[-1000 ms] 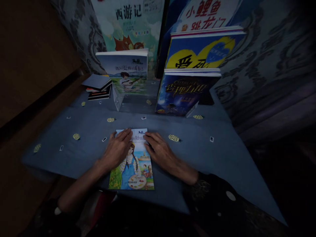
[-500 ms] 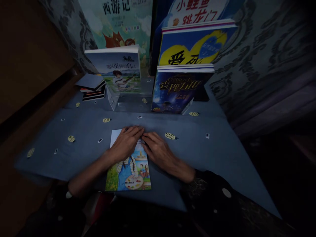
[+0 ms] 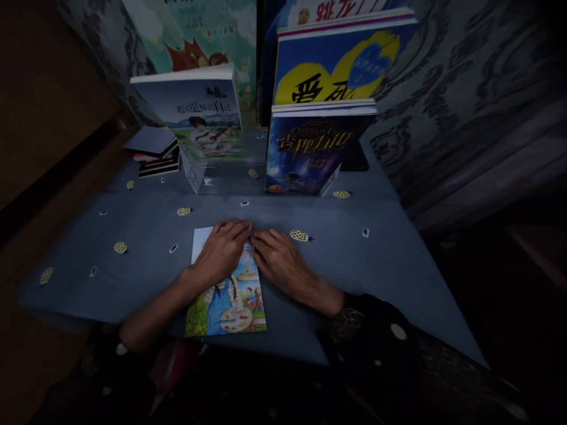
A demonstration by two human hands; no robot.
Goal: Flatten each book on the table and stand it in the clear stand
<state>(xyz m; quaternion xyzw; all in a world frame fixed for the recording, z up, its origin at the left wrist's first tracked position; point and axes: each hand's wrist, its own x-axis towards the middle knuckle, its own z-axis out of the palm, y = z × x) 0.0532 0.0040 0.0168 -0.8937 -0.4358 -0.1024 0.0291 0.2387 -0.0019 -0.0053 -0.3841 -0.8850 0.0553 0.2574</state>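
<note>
A picture book [image 3: 237,304] lies flat near the table's front edge, its cover showing a figure in blue overalls and a paint palette. My left hand [image 3: 224,251] rests across its upper part, fingers together and bent towards the top right corner. At that same corner, my right hand [image 3: 283,265] comes in from the right, its fingers closed at the book's edge. The fingertips of both hands nearly meet there. Both thumb tips and the exact grip are hard to make out in the dim light.
Behind, a clear acrylic stand [image 3: 221,180] holds a pale blue book [image 3: 212,118] and a dark blue book [image 3: 305,153]. A blue and yellow book [image 3: 341,65] rises behind them. Small stacked books [image 3: 155,150] sit at the left. A patterned blue cloth [image 3: 376,277] covers the table.
The view has shifted slightly, so everything sits a little further left and higher. Both hands stay at the book's top right corner, with hardly any movement against the book.
</note>
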